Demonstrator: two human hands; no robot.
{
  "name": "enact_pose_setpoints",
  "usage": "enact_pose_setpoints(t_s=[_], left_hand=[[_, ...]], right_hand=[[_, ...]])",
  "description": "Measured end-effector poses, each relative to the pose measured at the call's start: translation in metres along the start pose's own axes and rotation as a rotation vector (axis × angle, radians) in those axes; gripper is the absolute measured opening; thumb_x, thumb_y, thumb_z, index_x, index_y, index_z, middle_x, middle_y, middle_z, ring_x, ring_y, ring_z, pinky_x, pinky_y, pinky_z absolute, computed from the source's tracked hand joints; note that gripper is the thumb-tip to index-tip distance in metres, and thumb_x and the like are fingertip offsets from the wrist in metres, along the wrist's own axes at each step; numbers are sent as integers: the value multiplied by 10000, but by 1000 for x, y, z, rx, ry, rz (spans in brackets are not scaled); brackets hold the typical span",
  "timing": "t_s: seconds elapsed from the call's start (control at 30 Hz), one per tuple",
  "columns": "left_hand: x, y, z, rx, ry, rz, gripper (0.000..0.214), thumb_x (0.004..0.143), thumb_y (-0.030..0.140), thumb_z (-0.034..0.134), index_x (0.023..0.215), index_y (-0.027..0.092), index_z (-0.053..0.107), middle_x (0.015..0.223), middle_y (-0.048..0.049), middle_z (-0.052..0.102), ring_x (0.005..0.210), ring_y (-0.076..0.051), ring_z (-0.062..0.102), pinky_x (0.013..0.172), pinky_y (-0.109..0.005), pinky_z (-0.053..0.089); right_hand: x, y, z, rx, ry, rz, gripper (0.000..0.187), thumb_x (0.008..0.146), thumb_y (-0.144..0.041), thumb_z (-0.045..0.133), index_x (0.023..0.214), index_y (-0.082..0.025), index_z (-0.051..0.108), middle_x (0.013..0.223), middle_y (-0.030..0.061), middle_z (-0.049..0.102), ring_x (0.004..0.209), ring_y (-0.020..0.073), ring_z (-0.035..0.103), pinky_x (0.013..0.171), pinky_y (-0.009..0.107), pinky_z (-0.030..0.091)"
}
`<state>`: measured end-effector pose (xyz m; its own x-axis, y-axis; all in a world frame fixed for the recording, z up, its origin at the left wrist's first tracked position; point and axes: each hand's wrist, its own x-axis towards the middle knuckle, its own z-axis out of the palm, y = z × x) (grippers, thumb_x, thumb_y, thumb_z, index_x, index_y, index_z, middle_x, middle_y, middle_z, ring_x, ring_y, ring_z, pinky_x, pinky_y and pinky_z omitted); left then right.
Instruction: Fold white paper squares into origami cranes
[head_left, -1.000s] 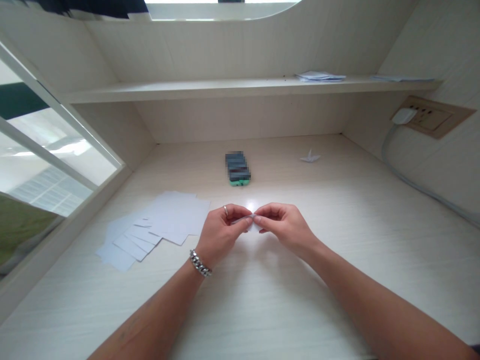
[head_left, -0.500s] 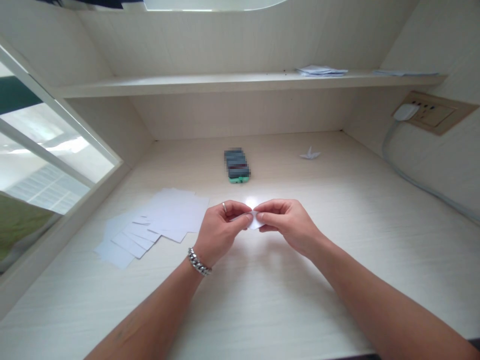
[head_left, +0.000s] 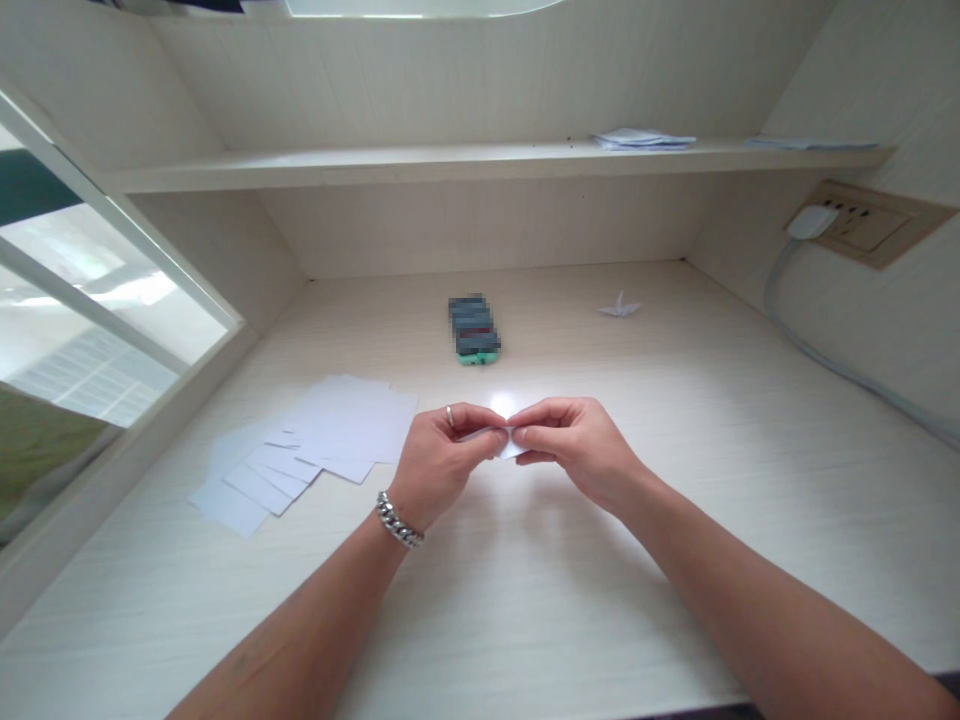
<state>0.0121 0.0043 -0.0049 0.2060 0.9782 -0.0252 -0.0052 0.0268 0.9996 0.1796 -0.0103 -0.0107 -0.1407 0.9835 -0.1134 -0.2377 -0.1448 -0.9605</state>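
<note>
A small folded piece of white paper (head_left: pixel 509 449) is pinched between both hands, low over the desk; the fingers cover most of it. My left hand (head_left: pixel 444 452), with a ring and a chain bracelet, grips its left part between thumb and fingers. From the other side my right hand (head_left: pixel 579 445) pinches its right part, the thumbs and fingertips of both hands nearly meeting. Loose white paper sheets (head_left: pixel 345 425) lie fanned out left of my left hand. Farther back on the right sits a folded paper crane (head_left: pixel 620 307).
Behind my hands lies a phone (head_left: pixel 474 328) with a green edge, its face blurred. Folded papers (head_left: pixel 645 140) rest on the shelf (head_left: pixel 420 160) above. At right, a white plug (head_left: pixel 812 223) sits in the wall socket (head_left: pixel 877 225), its grey cable (head_left: pixel 832 365) running down the side.
Both hands keep their pinch in almost the same place. The visible bit of folded paper between the thumbs looks slightly smaller.
</note>
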Motion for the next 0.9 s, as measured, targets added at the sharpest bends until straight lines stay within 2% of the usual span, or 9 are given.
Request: enact_pose_setpoints(t_s=[0.13, 0.27, 0.43, 0.77, 0.9], left_hand=[[0, -1, -1, 20, -17, 31, 31, 664, 182, 751, 687, 164, 742, 663, -10, 693, 620, -107, 592, 585, -213, 473], [-2, 0, -2, 101, -26, 64, 8, 677, 169, 738, 683, 172, 743, 670, -12, 702, 619, -115, 600, 588, -220, 478], [-2, 0, -2, 192, -48, 120, 29, 691, 174, 732, 713, 176, 751, 702, -26, 723, 652, -144, 636, 634, -250, 503], [-1, 0, -3, 58, -57, 19, 66, 668, 136, 718, 724, 150, 752, 700, -35, 715, 647, -131, 620, 606, -231, 485], [0, -2, -3, -38, -67, -15, 98, 687, 216, 742, 738, 133, 741, 716, -52, 711, 655, -146, 628, 619, -260, 508]], right_hand=[[-1, -1, 0, 45, -30, 17, 122, 642, -186, 788, 760, -162, 768, 727, 30, 704, 701, 158, 675, 644, 276, 584], [-1, -3, 1, 85, -54, 40, 154, 683, -284, 785, 760, -157, 743, 778, 34, 682, 738, 166, 664, 646, 294, 589], [0, -3, -1, -23, -40, 46, 211, 686, -331, 787, 790, -155, 737, 790, 45, 687, 753, 169, 660, 642, 286, 583], [0, -3, -3, -143, -25, -26, 241, 691, -356, 780, 793, -140, 750, 739, 47, 715, 704, 183, 684, 647, 323, 585], [0, -1, -3, -166, -27, -82, 245, 705, -366, 772, 801, -141, 752, 750, 47, 717, 711, 186, 690, 658, 329, 590]])
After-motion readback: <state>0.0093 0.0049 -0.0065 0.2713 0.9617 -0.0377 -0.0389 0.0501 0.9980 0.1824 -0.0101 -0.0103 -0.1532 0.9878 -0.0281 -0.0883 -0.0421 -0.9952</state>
